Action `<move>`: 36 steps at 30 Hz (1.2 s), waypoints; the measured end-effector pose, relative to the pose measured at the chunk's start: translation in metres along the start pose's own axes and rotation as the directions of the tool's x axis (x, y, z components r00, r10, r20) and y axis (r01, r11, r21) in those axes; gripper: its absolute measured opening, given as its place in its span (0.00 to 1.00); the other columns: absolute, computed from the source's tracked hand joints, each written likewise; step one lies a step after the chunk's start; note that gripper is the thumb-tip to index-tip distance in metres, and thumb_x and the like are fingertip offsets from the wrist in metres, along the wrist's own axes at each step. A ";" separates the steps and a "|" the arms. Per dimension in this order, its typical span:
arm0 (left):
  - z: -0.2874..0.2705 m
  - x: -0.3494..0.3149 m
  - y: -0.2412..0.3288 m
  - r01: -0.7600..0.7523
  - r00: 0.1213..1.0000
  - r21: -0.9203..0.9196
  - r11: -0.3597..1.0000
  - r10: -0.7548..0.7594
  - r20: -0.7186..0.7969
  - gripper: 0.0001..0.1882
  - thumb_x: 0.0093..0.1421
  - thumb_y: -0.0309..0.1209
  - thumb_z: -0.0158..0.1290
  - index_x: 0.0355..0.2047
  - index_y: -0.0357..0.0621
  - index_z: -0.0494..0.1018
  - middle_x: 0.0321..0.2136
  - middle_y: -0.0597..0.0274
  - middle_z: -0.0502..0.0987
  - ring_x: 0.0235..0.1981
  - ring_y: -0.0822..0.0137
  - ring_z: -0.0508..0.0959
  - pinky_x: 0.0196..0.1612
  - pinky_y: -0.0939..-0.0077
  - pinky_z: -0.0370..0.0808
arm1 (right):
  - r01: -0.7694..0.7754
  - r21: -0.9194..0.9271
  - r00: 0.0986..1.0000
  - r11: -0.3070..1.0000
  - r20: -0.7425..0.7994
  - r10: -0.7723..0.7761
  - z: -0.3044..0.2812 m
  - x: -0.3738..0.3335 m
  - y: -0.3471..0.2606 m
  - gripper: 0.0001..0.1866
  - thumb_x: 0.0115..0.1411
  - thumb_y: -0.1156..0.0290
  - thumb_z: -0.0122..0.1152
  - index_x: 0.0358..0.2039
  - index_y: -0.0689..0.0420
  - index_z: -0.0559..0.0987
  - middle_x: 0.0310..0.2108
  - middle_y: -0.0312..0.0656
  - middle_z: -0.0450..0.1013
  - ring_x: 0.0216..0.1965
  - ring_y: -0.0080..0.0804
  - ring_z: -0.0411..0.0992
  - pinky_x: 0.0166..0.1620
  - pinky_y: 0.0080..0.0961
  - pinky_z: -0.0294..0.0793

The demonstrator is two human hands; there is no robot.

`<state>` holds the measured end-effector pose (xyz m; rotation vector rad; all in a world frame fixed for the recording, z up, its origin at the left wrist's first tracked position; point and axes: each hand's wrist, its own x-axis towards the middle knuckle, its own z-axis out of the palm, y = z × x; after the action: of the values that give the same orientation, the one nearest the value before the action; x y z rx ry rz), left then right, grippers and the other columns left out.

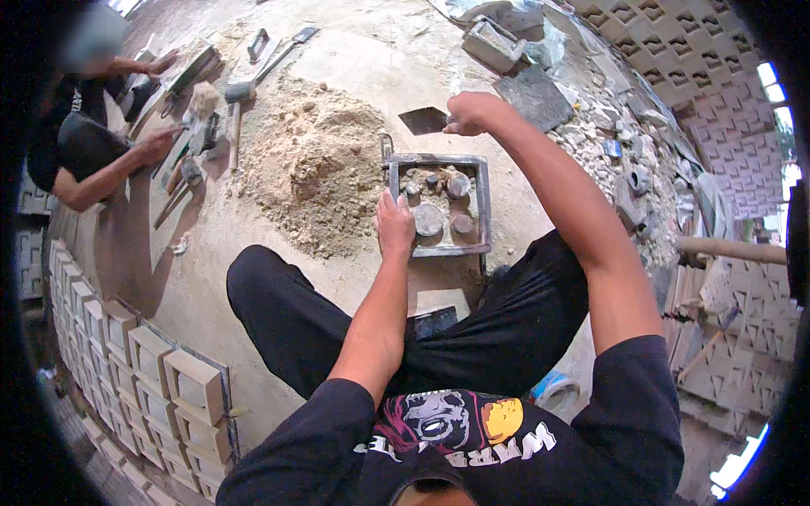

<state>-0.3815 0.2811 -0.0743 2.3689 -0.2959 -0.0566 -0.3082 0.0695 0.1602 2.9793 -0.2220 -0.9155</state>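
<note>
A square metal mould lies on the floor in front of me, with several round pieces and some sandy mix inside it. My left hand is closed on the mould's left side. Beyond the mould's far edge, my right hand grips a trowel with a dark flat blade pointing left; the fist hides its handle. A heap of sandy mix sits just left of the mould, its loose edge reaching near my left hand.
At far left a co-worker sits among hand tools, including a mallet. Rubble and a grey container lie to the right and far right. Patterned blocks stand in rows at lower left. A roll of tape is beside my leg.
</note>
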 end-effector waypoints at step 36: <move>0.009 0.022 0.023 -0.527 0.837 0.140 0.838 0.540 -0.086 0.26 0.56 0.37 0.50 0.52 0.35 0.61 0.47 0.47 0.68 0.52 0.50 0.65 0.58 0.56 0.57 | -0.003 -0.100 0.925 0.995 -0.379 -0.035 0.041 -0.064 0.053 0.14 0.48 0.72 0.58 0.36 0.61 0.78 0.37 0.51 0.75 0.41 0.47 0.74 0.42 0.38 0.76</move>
<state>-0.3653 0.2540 -0.0642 2.2991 -0.9124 0.3807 -0.3908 0.0268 0.1647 2.9878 -0.1375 -0.3194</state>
